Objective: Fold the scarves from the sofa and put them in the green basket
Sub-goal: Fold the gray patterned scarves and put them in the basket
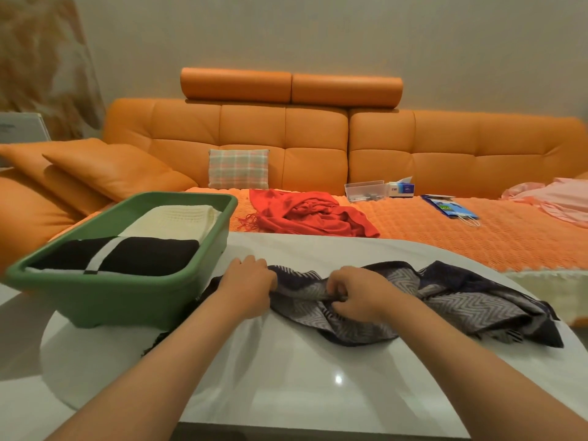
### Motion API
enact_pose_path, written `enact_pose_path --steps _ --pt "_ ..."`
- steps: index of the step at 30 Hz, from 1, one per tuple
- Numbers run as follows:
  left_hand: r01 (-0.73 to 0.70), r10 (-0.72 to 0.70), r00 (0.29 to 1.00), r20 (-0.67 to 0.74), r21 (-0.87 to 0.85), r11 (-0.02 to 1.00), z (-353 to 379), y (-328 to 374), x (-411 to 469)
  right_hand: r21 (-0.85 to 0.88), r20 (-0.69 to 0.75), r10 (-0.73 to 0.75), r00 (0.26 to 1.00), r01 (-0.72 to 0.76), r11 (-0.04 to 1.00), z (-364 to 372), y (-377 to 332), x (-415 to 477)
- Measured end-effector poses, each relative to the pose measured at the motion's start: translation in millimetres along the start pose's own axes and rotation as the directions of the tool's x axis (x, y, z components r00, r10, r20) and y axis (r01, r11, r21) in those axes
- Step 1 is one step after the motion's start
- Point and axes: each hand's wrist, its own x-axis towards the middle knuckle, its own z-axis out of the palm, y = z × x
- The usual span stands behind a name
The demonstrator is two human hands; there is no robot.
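Lower centre, on the glossy white table (302, 377): left hand (249, 283) has its fingers curled over the near-left edge of the crumpled navy-and-grey zigzag scarf (461, 300), and right hand (356, 296) pinches a bunched ridge just beside it. Judgement: draw the hands apart to flatten the edge and match the corners before the first fold, because thin cloth creeps on this slick top. Middle left, the green plastic basket (105, 300) holds two folded scarves; farther back at centre, a rumpled red fringed scarf (311, 214) waits on the orange leather sofa (318, 135).
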Motion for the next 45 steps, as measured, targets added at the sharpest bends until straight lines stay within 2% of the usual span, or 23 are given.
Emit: enact_pose_path --steps 2,4,6,8,10,12,14,15,16,18,20,22,24,29,32,34,35,37,39,41,44,45 --pt "0.004 -0.008 0.999 -0.043 -0.094 0.996 8.0 0.6 1.7 -0.114 -0.094 -0.038 0.995 0.027 0.993 13.3 1.1 3.4" --pt "0.052 -0.060 0.995 -0.080 -0.099 0.994 14.4 -2.8 5.2 -0.128 -0.158 -0.009 0.987 -0.012 0.992 19.8 1.4 7.9" --pt "0.105 -0.110 0.992 -0.055 -0.078 0.991 16.8 -8.4 9.4 -0.123 -0.177 0.022 0.984 -0.045 0.991 21.7 2.4 13.1" --pt "0.137 -0.139 0.990 -0.015 -0.078 0.987 13.9 -14.4 13.9 -0.078 -0.122 0.054 0.991 -0.064 0.995 21.8 6.0 19.5" --pt "0.167 -0.171 0.984 -0.048 -0.088 0.982 9.6 -18.3 18.7 -0.022 -0.097 0.077 0.992 -0.080 0.997 18.5 8.7 25.1" --pt "0.190 -0.212 0.963 -0.167 -0.137 0.972 -0.8 -19.7 25.3 0.079 -0.198 0.131 0.972 -0.117 0.990 12.1 10.3 29.2" --pt "0.201 -0.277 0.917 -0.288 -0.268 0.942 -18.6 -21.0 31.8 0.199 -0.307 0.205 0.929 -0.148 0.969 0.0 12.1 33.9" --pt "0.186 -0.296 0.906 -0.304 -0.342 0.921 -26.1 -21.2 35.4 0.242 -0.347 0.243 0.906 -0.164 0.956 -5.8 13.5 37.5" --pt "0.150 -0.282 0.919 -0.276 -0.417 0.897 -32.0 -21.3 38.3 0.274 -0.381 0.277 0.882 -0.179 0.945 -11.0 14.4 41.0" --pt "0.057 -0.129 0.986 -0.104 -0.516 0.855 -37.6 -16.2 38.8 0.327 -0.430 0.322 0.843 -0.187 0.926 -17.4 17.7 47.6" --pt "0.032 -0.005 0.998 0.058 -0.467 0.884 -29.1 -7.8 38.5 0.349 -0.456 0.321 0.830 -0.166 0.922 -18.7 21.1 50.9" --pt "0.027 -0.001 0.997 0.074 -0.357 0.934 -12.8 -5.8 44.8 0.330 -0.464 0.290 0.837 -0.141 0.934 -16.8 24.2 51.3" --pt "0.083 -0.078 0.997 0.029 -0.288 0.954 -4.8 -8.2 52.7 0.305 -0.467 0.265 0.844 -0.128 0.944 -15.8 26.4 51.2" --pt "0.285 -0.295 0.955 0.017 -0.319 0.904 -35.6 -22.5 69.2 0.366 -0.494 0.354 0.794 -0.179 0.913 -16.7 30.6 61.1" --pt "0.333 -0.458 0.880 -0.127 -0.524 0.784 -51.7 -32.9 77.9 0.416 -0.525 0.401 0.751 -0.184 0.890 -17.5 32.9 69.2" --pt "0.248 -0.541 0.796 -0.270 -0.671 0.699 -50.2 -30.3 81.4 0.446 -0.531 0.417 0.738 -0.174 0.878 -16.0 35.1 75.7" --pt "0.189 -0.532 0.795 -0.291 -0.714 0.674 -46.6 -26.3 82.3 0.452 -0.498 0.425 0.756 -0.193 0.871 -14.7 36.3 77.8" --pt "0.151 -0.432 0.878 -0.206 -0.737 0.659 -32.5 -16.8 81.6 0.409 -0.340 0.408 0.847 -0.257 0.876 -8.6 35.3 77.4" --pt "0.150 -0.312 0.945 -0.103 -0.710 0.688 -13.7 -12.4 79.6 0.329 -0.214 0.360 0.908 -0.280 0.902 1.7 29.9 73.7" --pt "0.094 -0.215 0.970 -0.114 -0.639 0.763 6.6 -13.1 77.0 0.232 -0.212 0.261 0.942 -0.211 0.949 14.1 23.1 69.9" --pt "0.042 -0.155 0.974 -0.163 -0.544 0.838 20.6 -7.5 65.2 0.144 -0.271 0.032 0.962 0.008 0.990 29.5 8.4 64.2" --pt "0.048 -0.139 0.981 -0.139 -0.517 0.855 23.0 -5.4 60.4 0.119 -0.236 -0.031 0.971 0.061 0.991 33.2 3.9 61.3"
